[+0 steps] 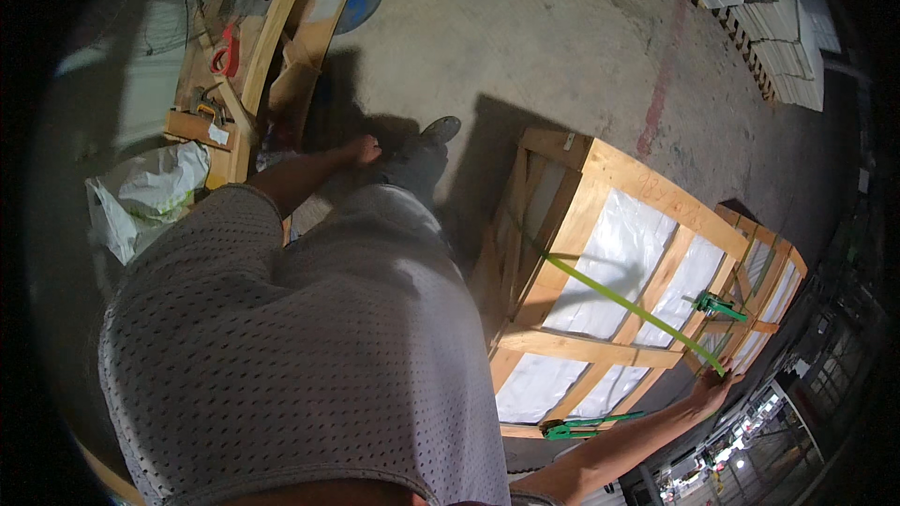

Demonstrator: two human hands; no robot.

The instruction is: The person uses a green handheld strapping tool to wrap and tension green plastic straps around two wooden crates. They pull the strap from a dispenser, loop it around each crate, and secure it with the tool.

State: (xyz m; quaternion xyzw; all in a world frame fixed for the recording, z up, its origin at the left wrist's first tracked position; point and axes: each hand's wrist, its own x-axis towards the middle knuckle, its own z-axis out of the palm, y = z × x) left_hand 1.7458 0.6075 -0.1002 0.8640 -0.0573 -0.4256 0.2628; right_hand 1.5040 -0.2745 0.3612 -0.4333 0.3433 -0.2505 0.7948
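A wooden crate (609,347) stands to my right, its slats framing panels wrapped in white plastic. Over its top runs a green strap (628,305), pulled straight. My right hand (722,377) is closed on the strap's end at the crate's far right side. Two green metal hand tools rest on the crate: one tool (720,305) near the right edge, another tool (572,428) along the near edge. My left hand (364,150) hangs beside my leg, away from the crate, with its fingers curled and nothing visible in them.
Left of me is a wooden bench (272,56) carrying a red tape dispenser (225,52). A white plastic bag (155,187) lies beside it. Another slatted crate (773,272) sits beyond the first. Stacked white boards (778,37) stand on pallets at the far right.
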